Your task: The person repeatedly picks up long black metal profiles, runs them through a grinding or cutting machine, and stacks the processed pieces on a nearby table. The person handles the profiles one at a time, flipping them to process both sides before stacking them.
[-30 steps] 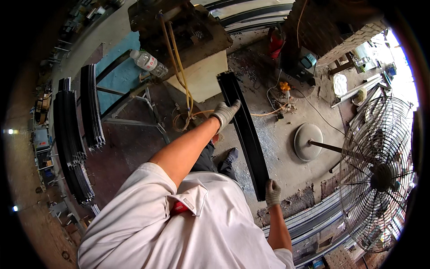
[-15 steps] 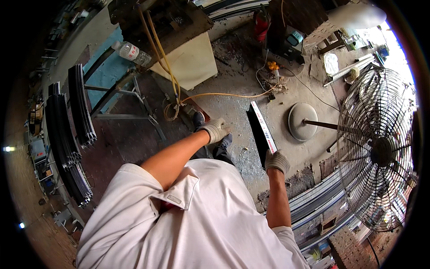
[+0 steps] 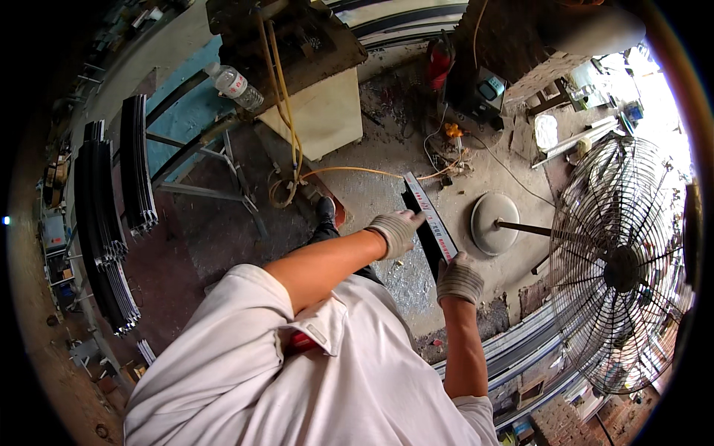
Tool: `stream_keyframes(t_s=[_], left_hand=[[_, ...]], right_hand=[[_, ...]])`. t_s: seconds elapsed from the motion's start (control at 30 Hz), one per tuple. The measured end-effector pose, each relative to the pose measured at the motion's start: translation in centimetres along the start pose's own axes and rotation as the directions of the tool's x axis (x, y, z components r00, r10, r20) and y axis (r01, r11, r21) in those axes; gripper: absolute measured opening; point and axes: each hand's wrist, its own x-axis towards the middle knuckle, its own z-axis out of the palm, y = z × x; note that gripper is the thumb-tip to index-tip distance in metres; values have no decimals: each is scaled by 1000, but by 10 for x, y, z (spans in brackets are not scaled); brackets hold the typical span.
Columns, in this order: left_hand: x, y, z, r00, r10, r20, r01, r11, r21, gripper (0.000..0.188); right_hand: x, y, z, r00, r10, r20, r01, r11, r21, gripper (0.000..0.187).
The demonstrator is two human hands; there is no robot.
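Note:
A black profile bar (image 3: 431, 220) with a white printed strip along its top slants across in front of me, held above the floor. My right hand (image 3: 460, 279), in a striped work glove, is closed round its near end. Against the bar's left side, around its middle, my left hand (image 3: 396, 233) in a matching glove has its fingers bent onto the edge. The far end of the bar sticks out free beyond both hands.
A large caged fan (image 3: 621, 267) with a round base (image 3: 494, 224) stands at the right. Several black profiles (image 3: 97, 201) are stacked at the left. A yellow hose (image 3: 294, 141) hangs from the machine, beside a plastic bottle (image 3: 236, 86). Debris (image 3: 409, 282) litters the floor.
My left hand has moved right, from near my shoe onto the bar. The bar has tilted, its far end shifting left. My right hand keeps its grip, and my view has turned slightly.

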Motion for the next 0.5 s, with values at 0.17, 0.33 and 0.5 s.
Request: stream_keyframes(t_s=[0.17,0.33,0.5], left_hand=[[16,18,-4,962,227,-153,-176,940,291,84],[24,15,-10,949,300,-94,-267,927,264,64],[31,0,3,895,364,-258,-342,931,128,46]], right_hand=[[-15,-22,-25,983,-147,-113,144,989,-32,43],[-26,-34,-38,926,-293,-240,269,955,-126,42],[-39,-46,-60,832,-464,-305,379,876,-299,48]])
